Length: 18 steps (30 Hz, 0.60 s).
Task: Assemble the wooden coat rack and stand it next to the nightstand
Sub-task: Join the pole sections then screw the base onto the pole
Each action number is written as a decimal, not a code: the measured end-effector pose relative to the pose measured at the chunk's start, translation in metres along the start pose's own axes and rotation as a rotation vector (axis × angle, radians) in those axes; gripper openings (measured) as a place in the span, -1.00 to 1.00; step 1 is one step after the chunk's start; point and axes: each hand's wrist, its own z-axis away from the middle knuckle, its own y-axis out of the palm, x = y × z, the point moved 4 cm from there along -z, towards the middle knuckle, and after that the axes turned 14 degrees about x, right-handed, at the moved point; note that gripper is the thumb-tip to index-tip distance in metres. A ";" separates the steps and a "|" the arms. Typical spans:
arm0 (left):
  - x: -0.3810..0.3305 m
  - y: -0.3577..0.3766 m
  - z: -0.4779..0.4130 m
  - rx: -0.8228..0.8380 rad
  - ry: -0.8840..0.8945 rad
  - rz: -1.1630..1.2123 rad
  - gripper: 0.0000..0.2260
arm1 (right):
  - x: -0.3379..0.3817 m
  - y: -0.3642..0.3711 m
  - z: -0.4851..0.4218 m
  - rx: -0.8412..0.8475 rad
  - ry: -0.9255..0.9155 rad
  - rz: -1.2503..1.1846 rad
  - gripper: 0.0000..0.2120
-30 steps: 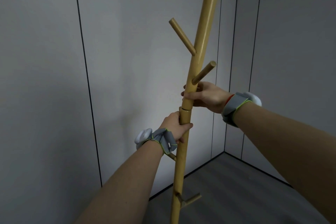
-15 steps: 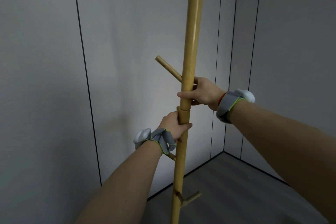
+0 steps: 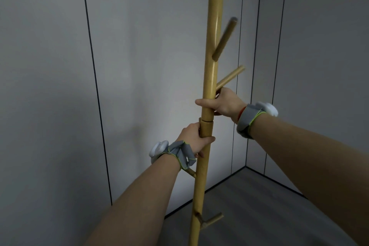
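Coat rack pole (image 3: 209, 78), long axis near upright, running from 6 o'clock at the floor (image 3: 269, 205) to 12 o'clock and out of the top edge, its top leaning slightly toward 1 o'clock; it stands in the corner between grey wall panels (image 3: 139, 66), and no nightstand is in view. Upper section carries pegs (image 3: 224, 39) pointing toward 1 and 2 o'clock, with one at top toward 10 o'clock; lower section (image 3: 200, 181) carries a short peg near the floor. Joint seam (image 3: 206, 121) lies between the two grips: right hand (image 3: 223, 104) wrapped firmly round the upper section just above it, at 12 o'clock from the seam; left hand (image 3: 194, 139) closed round the lower section just below, at 6 o'clock. Judged step: seating or twisting the upper section along the pole's axis, the right hand doing the turning
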 end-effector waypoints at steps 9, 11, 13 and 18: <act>0.004 -0.005 0.002 -0.017 0.010 0.015 -0.74 | 0.001 -0.001 0.005 0.172 -0.033 -0.081 -0.61; 0.002 -0.001 0.002 0.001 0.016 0.026 -0.74 | 0.001 0.000 0.004 0.063 -0.038 0.044 -0.54; 0.001 0.001 0.002 0.008 0.016 0.013 -0.74 | -0.001 0.004 0.004 0.083 -0.045 0.042 -0.57; 0.001 -0.001 0.001 0.006 0.005 0.000 -0.74 | -0.005 0.004 0.009 0.359 -0.021 -0.303 -0.63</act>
